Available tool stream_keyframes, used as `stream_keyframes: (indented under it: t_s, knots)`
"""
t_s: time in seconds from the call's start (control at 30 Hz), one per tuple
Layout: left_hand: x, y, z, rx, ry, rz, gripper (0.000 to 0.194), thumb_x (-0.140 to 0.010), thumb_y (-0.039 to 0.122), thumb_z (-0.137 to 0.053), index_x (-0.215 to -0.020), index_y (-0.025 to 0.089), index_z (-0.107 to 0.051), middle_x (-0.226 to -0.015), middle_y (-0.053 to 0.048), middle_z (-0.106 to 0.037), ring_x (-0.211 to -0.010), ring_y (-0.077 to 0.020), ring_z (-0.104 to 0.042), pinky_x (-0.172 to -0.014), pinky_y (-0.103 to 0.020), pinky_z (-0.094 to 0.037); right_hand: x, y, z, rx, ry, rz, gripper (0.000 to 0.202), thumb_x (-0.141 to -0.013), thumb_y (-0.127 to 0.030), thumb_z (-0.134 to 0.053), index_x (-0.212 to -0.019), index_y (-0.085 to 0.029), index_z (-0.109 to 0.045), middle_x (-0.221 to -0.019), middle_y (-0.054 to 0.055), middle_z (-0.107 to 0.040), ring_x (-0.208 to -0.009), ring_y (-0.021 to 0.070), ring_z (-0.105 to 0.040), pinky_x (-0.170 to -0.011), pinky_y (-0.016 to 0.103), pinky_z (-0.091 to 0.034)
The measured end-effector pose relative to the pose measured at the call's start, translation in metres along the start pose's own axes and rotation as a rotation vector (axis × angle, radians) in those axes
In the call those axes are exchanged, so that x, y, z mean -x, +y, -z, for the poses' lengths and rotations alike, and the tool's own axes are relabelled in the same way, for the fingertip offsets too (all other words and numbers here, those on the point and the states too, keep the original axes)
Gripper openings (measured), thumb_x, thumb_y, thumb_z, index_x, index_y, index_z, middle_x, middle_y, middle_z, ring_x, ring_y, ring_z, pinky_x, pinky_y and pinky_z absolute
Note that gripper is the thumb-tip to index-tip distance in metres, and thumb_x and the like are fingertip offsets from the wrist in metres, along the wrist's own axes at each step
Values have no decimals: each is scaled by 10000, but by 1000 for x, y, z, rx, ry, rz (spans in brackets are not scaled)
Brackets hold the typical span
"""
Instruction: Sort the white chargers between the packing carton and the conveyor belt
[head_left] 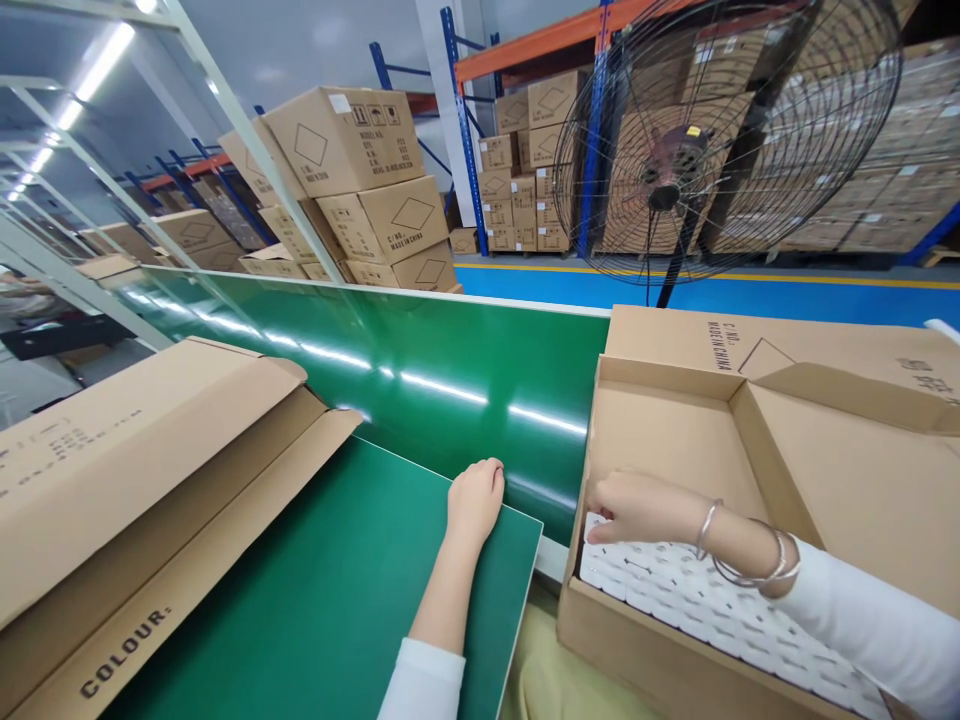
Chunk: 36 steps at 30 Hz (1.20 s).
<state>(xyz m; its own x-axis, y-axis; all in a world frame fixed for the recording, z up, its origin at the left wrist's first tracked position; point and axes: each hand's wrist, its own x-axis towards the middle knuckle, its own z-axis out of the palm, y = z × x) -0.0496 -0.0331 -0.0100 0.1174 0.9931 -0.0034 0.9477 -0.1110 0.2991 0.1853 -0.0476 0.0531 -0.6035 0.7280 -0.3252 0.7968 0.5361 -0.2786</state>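
Observation:
My left hand is closed, its fingers curled down at the far edge of a green tabletop. Whatever is inside those fingers, if anything, is hidden. Over on the right, my right hand reaches into an open cardboard box, with two bangles at the wrist. Its fingers are bent together at the end of tightly packed rows of small white pieces. The fingertips are partly out of sight, so I cannot make out what they pinch.
A green conveyor belt runs behind the tabletop. An open carton marked COLOUR stands at left. Beyond the belt are stacked cartons, a large black fan and storage racks. Another carton stands behind the open box.

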Motion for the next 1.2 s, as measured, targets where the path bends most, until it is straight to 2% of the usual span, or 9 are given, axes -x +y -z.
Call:
stream_keyframes:
  t_s: [0.13,0.23,0.6,0.67,0.73,0.8,0.9,1.07,1.2]
  knots:
    - [0,0,0,-1,-3,10,282,-943,224,-347,-1012,232,-621,-1006,-19,-682,-938,-161,-610,-772,-262,-405,11,8,-1,-101,-21,32,377,-870,-463,-407,-722,-227,-661,-664,7,-649,-673,192,-608,-783,368,-427]
    - [0,1,1,-3,-20,20,279,-940,223,-355,-1018,237,-622,-1008,-18,-682,-947,-162,-608,-775,-260,-404,19,15,-5,-251,-3,23,437,-902,-510,-332,-857,-261,-689,-712,-2,-668,-725,206,-625,-1005,514,-274]
    - [0,0,0,-4,9,-5,269,-934,211,-361,-999,234,-622,-981,-13,-684,-921,-161,-614,-746,-254,-400,29,21,-7,-381,-15,-16,470,-943,-486,-265,-889,-271,-680,-835,7,-706,-848,232,-645,-1070,608,37]
    - [0,0,0,-2,12,-6,269,-935,211,-359,-994,232,-621,-974,-12,-684,-915,-162,-615,-741,-258,-398,28,19,-5,-364,-5,-25,477,-948,-479,-256,-808,-249,-649,-778,0,-687,-806,217,-635,-1074,596,-7]
    - [0,0,1,-2,13,-6,270,-936,212,-356,-991,232,-619,-967,-12,-684,-907,-162,-615,-734,-259,-396,29,19,-5,-338,27,-62,511,-945,-506,-238,-708,-227,-595,-704,6,-648,-749,209,-614,-1035,535,-213]
    - [0,0,1,-3,12,-5,270,-938,213,-354,-989,232,-618,-963,-13,-684,-905,-161,-615,-733,-258,-394,29,22,-6,-347,71,-122,536,-937,-546,-219,-660,-220,-542,-670,17,-613,-700,208,-589,-848,418,-403]
    - [0,-1,0,-7,19,-6,266,-937,212,-357,-987,232,-618,-966,-12,-684,-910,-160,-614,-737,-259,-392,29,34,-12,-432,110,-168,540,-924,-587,-226,-680,-220,-539,-712,28,-612,-695,211,-577,-655,327,-427]
    - [0,-1,-2,-17,26,-10,267,-934,208,-361,-988,228,-621,-967,-6,-685,-899,-165,-617,-735,-268,-397,29,62,-27,-665,50,-181,567,-909,-624,-253,-894,-230,-661,-931,56,-679,-929,256,-602,-846,368,-444]
    - [0,0,-2,-32,22,-3,273,-936,205,-355,-979,225,-623,-956,-5,-686,-893,-167,-618,-731,-271,-397,26,77,-38,-835,24,-210,587,-894,-635,-292,-1131,-226,-638,-1018,73,-680,-1031,271,-585,-928,395,-428]
